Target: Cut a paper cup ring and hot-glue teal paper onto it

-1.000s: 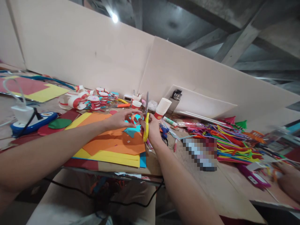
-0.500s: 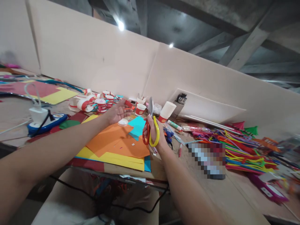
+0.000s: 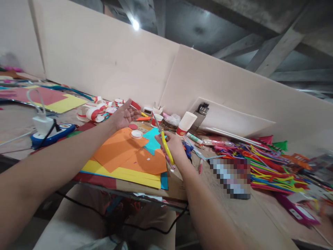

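My right hand [image 3: 173, 147] is closed round yellow-handled scissors [image 3: 163, 143], blades pointing up and left over a teal paper piece [image 3: 152, 140]. My left hand [image 3: 124, 115] hovers palm up with fingers spread and nothing in it, above orange paper sheets [image 3: 122, 149]. A small white round cut-out [image 3: 136, 134] and a red disc [image 3: 133, 126] lie on the orange paper just below that hand. Yellow, blue and red sheets lie stacked under the orange ones.
Cut red-and-white paper cups [image 3: 95, 111] cluster at the back left, a whole paper cup [image 3: 186, 123] and a dark bottle [image 3: 201, 113] behind my right hand. Coloured pipe cleaners [image 3: 260, 163] pile at the right. A white charger on a blue power strip [image 3: 49, 133] sits left. White partition boards stand behind.
The left hand let go of the small cut-out, which now lies on the orange paper, and lifted back palm up. The right hand tilted the scissors from upright to leaning left and lower.
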Tool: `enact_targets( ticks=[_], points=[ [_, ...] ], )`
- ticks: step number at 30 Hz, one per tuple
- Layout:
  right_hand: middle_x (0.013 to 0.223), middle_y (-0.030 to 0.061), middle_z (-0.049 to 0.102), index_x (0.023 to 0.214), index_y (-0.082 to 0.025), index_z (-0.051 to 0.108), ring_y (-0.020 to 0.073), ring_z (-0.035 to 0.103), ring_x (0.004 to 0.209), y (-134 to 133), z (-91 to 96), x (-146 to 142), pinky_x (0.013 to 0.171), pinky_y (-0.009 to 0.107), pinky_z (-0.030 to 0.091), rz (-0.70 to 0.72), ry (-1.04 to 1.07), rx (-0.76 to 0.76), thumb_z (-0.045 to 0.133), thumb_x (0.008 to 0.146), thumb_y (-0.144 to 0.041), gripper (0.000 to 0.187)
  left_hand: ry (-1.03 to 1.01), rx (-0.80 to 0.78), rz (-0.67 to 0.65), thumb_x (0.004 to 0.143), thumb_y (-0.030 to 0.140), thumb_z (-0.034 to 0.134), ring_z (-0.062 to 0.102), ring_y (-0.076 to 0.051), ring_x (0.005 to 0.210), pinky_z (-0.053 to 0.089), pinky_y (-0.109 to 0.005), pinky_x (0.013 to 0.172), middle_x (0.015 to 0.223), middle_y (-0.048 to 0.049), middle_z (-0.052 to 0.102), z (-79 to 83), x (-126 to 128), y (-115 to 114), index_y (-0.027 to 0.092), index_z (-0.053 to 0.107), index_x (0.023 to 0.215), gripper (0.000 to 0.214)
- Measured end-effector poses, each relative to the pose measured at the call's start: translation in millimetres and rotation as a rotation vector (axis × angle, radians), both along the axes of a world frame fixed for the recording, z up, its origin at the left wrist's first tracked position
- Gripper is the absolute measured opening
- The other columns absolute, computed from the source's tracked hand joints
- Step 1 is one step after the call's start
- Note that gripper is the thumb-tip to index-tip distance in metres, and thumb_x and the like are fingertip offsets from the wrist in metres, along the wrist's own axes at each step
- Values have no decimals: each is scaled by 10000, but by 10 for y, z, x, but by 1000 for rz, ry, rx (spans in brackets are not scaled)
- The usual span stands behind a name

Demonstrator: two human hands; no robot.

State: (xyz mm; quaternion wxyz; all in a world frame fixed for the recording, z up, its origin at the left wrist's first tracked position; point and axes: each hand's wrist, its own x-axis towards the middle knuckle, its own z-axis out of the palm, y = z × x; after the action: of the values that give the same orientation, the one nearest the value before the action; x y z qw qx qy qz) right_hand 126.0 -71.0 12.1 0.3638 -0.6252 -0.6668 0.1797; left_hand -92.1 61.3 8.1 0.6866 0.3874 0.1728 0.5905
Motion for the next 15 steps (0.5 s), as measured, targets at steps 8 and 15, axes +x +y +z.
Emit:
enact_targets(
  ticks=[8, 15],
  points=[
    [716, 2, 648, 995, -205, 720, 134, 541, 618, -124, 170, -55, 561, 234, 342, -33, -268, 70, 669, 768, -445, 334, 10, -36, 101, 731, 316, 787, 687, -132, 714, 525, -222, 626, 784, -9, 687, -16, -39, 29, 196, 607, 986, 334],
    [732, -6, 636, 988, -212, 725, 114, 519, 627, -323, 218, -173, 565, 219, 322, 159, -383, -61, 701, 762, -379, 282, -22, -9, 87, 712, 278, 785, 692, -146, 712, 511, -234, 591, 750, 6, 662, 13, -93, 49, 188, 605, 969, 326]
  ],
)
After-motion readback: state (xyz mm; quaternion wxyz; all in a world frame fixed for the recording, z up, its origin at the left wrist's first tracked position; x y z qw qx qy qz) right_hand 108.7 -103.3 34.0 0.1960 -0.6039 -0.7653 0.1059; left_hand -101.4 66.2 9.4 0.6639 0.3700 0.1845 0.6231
